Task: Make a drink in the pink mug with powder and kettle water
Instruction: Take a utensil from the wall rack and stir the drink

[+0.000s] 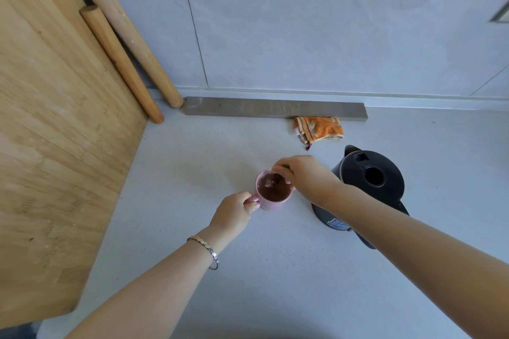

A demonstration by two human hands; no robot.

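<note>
The pink mug stands on the pale counter, filled with a dark brown drink that shows a little foam. My left hand grips the mug's handle on its left side. Over the mug's far rim, my right hand pinches a thin utensil whose lower end dips into the drink; most of the utensil is hidden by the fingers. The black kettle sits on its base just right of the mug, behind my right forearm, its lid showing a round hole.
A large wooden board leans at the left, with two wooden rolling pins against the wall. A grey strip lies along the back of the counter, an orange cloth in front of it.
</note>
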